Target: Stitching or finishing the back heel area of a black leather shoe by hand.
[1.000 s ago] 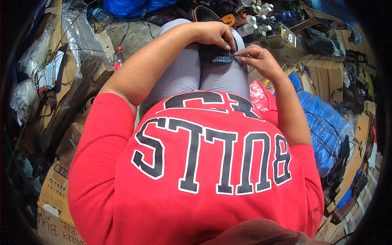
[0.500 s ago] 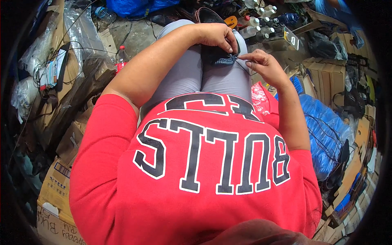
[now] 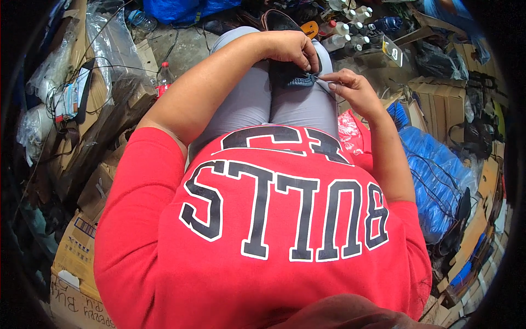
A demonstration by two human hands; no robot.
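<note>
On my thighs lies a dark piece with a ridged blue-grey edge [image 3: 300,81]; it looks like part of a shoe, but most of it is hidden. My left hand [image 3: 293,49] reaches over it from the left, fingers bent down and closed on its upper edge. From the right comes my right hand [image 3: 353,89], thumb and index finger pinched together beside the ridged edge. Whatever sits in that pinch is too fine to make out. A dark shoe [image 3: 280,22] rests just beyond my knees.
Several small bottles [image 3: 335,41] stand at the back right, near an orange sole-shaped piece [image 3: 310,28]. Cardboard boxes [image 3: 438,104] and a blue plastic-wrapped bundle [image 3: 430,178] lie to my right. A red-labelled bottle [image 3: 164,78], clear plastic [image 3: 112,44] and more cardboard [image 3: 76,247] are leftward.
My right hand has shifted very slightly downward, its fingertips still at the ridged edge. The left hand stays almost in place, its fingers a little further bent.
</note>
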